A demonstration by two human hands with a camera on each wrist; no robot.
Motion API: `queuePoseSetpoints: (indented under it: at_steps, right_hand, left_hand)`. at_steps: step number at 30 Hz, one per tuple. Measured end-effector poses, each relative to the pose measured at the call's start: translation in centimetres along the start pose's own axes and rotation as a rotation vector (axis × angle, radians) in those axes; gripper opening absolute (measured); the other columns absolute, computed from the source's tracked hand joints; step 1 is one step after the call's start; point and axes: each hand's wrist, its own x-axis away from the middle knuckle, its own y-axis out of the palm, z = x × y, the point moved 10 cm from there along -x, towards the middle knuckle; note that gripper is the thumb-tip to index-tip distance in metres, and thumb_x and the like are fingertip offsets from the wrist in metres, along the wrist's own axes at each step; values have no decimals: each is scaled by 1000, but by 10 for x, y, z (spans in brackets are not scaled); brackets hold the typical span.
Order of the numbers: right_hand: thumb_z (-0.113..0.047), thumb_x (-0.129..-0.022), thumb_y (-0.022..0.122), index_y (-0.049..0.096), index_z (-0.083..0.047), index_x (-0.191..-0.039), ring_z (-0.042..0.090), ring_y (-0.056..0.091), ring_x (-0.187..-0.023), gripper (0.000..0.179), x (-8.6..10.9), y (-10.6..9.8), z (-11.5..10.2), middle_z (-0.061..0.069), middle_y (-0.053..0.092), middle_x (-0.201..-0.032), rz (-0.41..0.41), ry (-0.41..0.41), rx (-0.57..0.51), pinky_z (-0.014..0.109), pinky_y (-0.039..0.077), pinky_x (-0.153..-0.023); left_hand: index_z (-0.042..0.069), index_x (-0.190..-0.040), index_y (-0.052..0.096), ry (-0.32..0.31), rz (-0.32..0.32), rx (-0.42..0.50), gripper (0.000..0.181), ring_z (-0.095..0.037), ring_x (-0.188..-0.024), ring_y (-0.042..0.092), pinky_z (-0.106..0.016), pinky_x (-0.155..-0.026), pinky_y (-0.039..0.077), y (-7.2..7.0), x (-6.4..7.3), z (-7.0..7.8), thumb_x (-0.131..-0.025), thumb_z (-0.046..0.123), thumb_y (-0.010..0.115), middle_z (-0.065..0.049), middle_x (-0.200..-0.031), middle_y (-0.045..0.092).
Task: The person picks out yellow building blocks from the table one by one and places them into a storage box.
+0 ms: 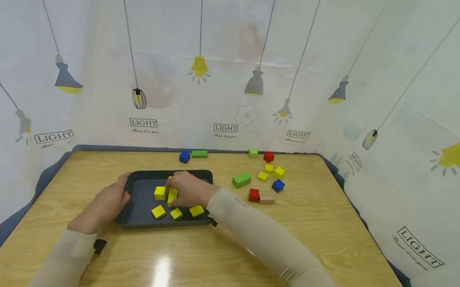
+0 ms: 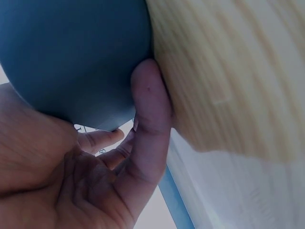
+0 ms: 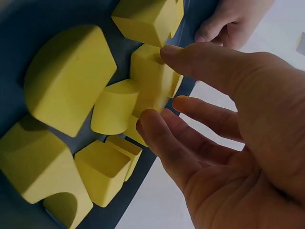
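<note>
A dark grey tray (image 1: 141, 225) full of loose yellow blocks lies on the table's left side. Its left edge is gripped by my left hand (image 1: 108, 202); in the left wrist view, curled fingers (image 2: 148, 105) hold the tray's wall (image 2: 81, 57). Inside the tray, my right hand (image 1: 190, 187) pinches an oblong yellow block (image 1: 172, 197). The right wrist view has that block (image 3: 147, 78) between thumb and fingers, among yellow cubes, an arched block (image 3: 43, 160) and a round-sided block (image 3: 69, 78). My right hand hides part of the tray in the head view.
Right of the tray lie a green block (image 1: 242, 180), a red cube (image 1: 253, 195), a plain wooden block (image 1: 267, 199), a blue cube (image 1: 278, 185) and small yellow blocks (image 1: 262, 176). Behind the tray are a blue block (image 1: 184, 157) and green block (image 1: 199, 154). Curtains surround the table.
</note>
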Motion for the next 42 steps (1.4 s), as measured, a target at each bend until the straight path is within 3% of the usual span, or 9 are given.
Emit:
queuePoseSetpoints:
  at_steps: [12,19,22,28,36,42]
  right_hand:
    - [-28,-107,88,74,-11,-156,22,70,-139,54,9,-3,12,6,74,-156,23,24,-41,30,60,-115]
    - [-29,-107,87,72,-10,-158,20,72,-125,57,28,-15,31,11,72,-153,75,80,-100,31,62,-109]
    - [-29,-107,87,73,-10,-157,22,71,-127,55,38,-21,43,12,72,-152,113,98,-125,36,63,-111]
    - [-30,-108,86,73,-10,-156,31,70,-139,53,64,-36,83,12,71,-155,171,196,-172,48,59,-121]
    - [-33,-108,86,72,-14,-158,35,68,-140,56,109,-50,151,12,67,-158,278,343,-224,53,61,-117]
    - [-29,-106,86,74,-9,-156,44,68,-138,54,137,-49,199,19,70,-151,345,389,-241,57,60,-116]
  left_hand:
    - [-16,-173,26,-23,-10,1,69,-25,-76,60,-44,-69,53,3,0,-3,-114,3,58,-19,-94,68]
    - [-17,-173,26,-15,-2,1,69,-24,-72,57,-42,-66,49,3,1,-3,-114,3,58,-17,-90,66]
    - [-17,-172,26,-13,6,-2,69,-24,-70,55,-42,-65,47,2,2,-5,-114,3,58,-16,-87,64]
    - [-17,-172,26,-16,-3,-7,69,-25,-73,58,-45,-68,51,1,-1,-4,-114,4,58,-20,-92,68]
    - [-17,-171,26,-30,-11,-4,69,-28,-80,63,-47,-73,55,0,-3,-4,-114,4,58,-29,-107,73]
    - [-18,-171,26,-17,-10,11,69,-26,-75,59,-45,-70,52,2,-3,-4,-114,3,58,-19,-93,68]
